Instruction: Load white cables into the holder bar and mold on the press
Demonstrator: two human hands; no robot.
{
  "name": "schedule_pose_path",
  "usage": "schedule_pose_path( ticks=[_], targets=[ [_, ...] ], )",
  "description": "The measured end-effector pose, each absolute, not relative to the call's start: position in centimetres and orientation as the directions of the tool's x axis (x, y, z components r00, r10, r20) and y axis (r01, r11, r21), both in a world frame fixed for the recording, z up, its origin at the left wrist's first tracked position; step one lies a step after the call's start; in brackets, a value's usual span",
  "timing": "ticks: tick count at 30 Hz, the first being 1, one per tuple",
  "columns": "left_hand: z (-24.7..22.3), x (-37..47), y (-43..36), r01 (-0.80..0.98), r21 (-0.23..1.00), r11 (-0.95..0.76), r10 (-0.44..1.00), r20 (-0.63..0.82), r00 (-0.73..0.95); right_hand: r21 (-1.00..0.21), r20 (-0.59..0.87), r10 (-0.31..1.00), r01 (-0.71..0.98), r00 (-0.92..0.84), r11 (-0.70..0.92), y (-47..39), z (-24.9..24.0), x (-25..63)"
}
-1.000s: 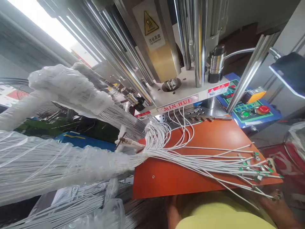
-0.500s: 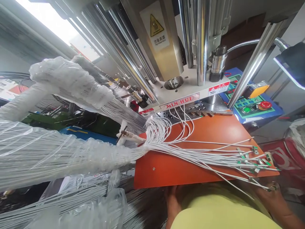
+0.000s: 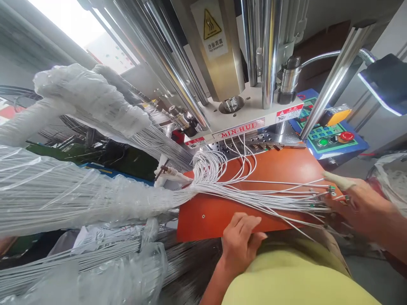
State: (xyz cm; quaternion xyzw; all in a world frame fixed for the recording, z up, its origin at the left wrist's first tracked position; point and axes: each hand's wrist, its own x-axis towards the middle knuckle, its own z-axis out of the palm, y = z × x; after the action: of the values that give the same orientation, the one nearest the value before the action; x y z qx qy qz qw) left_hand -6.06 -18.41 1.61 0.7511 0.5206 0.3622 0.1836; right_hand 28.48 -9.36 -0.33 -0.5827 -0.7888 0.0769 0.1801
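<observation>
A bundle of white cables (image 3: 251,194) runs rightwards across an orange board (image 3: 203,231). Small metal connectors with green parts (image 3: 331,190) sit at the cables' right ends. My right hand (image 3: 365,203) reaches over these ends, a beige cover on one stretched finger. Its fingers are apart above and around the ends, partly blurred, and no firm grip shows. Over the board's front edge is my left hand (image 3: 241,237), fingers loosely bent, thumb apart, holding nothing. It is just in front of the cables, not touching them.
A press marked MIN-HUI (image 3: 238,130) stands behind the board, several cables looping under it. A blue control box (image 3: 362,146) with buttons is at right, below a lamp (image 3: 383,82). Plastic-wrapped cable bundles (image 3: 133,201) fill the left side.
Both hands have risen from below the board's front edge. The left is now over that edge, the right over the connector ends. The cables lie much as before.
</observation>
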Motion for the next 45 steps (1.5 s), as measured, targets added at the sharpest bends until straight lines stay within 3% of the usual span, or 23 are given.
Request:
schedule_pose_path(
  ticks=[3, 7, 17, 23, 34, 37, 40, 43, 45],
  targets=[
    [2.2, -3.1, -14.7, 0.715, 0.399, -0.574, 0.813, 0.382, 0.44, -0.262, 0.197, 0.806, 0.763, -0.557, 0.591, -5.7, 0.5, 23.3],
    [0.1, -1.2, -13.1, 0.755, 0.279, -0.594, 0.801, 0.289, 0.524, -0.225, 0.073, 0.762, 0.734, -0.643, 0.641, -3.1, -0.2, 21.0],
    [-2.0, -1.5, -14.3, 0.748, 0.346, -0.567, 0.823, 0.29, 0.489, -0.116, 0.038, 0.728, 0.72, -0.685, 0.684, -3.9, 0.0, 19.7],
    [-1.8, -1.0, -14.0, 0.766, 0.436, -0.473, 0.881, 0.215, 0.422, -0.075, 0.021, 0.7, 0.697, -0.714, 0.713, -4.6, -0.1, 19.3],
    [-1.5, -1.2, -14.1, 0.772, 0.369, -0.517, 0.855, 0.185, 0.484, -0.002, 0.004, 0.723, 0.723, -0.691, 0.691, -1.8, -1.7, 19.2],
    [-1.6, -1.2, -14.2, 0.775, 0.351, -0.525, 0.851, 0.204, 0.484, -0.125, -0.035, 0.759, 0.756, -0.65, 0.642, -0.7, -2.0, 19.4],
    [-1.2, -1.2, -14.2, 0.777, 0.377, -0.503, 0.864, 0.206, 0.459, -0.431, -0.051, 0.747, 0.689, -0.663, 0.582, 1.0, -0.9, 19.9],
    [-0.9, -1.2, -14.2, 0.776, 0.395, -0.492, 0.871, 0.208, 0.446, -0.702, -0.135, 0.741, 0.591, -0.658, 0.397, 2.5, 1.4, 20.3],
    [-1.0, -1.2, -14.3, 0.776, 0.394, -0.493, 0.87, 0.211, 0.445, -0.79, -0.228, 0.722, 0.558, -0.653, 0.255, 3.2, 2.9, 20.5]
  ],
)
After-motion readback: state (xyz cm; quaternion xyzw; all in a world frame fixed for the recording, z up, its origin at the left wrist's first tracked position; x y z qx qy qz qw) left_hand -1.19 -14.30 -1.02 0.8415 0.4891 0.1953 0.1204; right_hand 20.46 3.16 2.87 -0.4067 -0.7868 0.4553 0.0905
